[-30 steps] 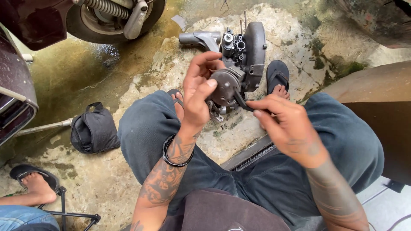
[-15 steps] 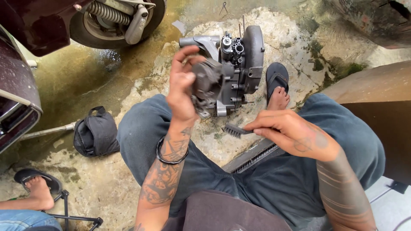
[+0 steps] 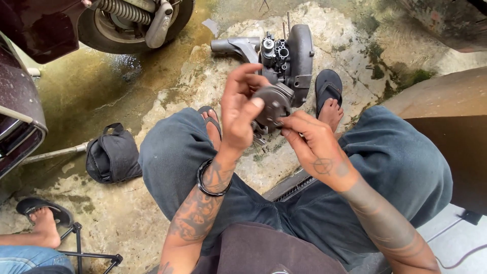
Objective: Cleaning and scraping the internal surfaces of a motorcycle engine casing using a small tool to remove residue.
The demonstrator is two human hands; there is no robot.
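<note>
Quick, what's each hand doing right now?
Left hand: closed on a round grey engine part.
Right hand: fingertips pinch that part's edge; a brush cannot be told.

Forearms: showing dark tattoos
Left wrist: wearing black bracelets (image 3: 213,177)
Legs: wearing blue jeans (image 3: 395,167)
Feet: wearing black sandals (image 3: 328,86)

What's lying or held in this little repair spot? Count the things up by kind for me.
Engine blocks: 1
Round grey metal parts, held by left hand and right hand: 1
Black bags: 1
Black sandals: 3
Wheels: 1
Total: 7
</note>
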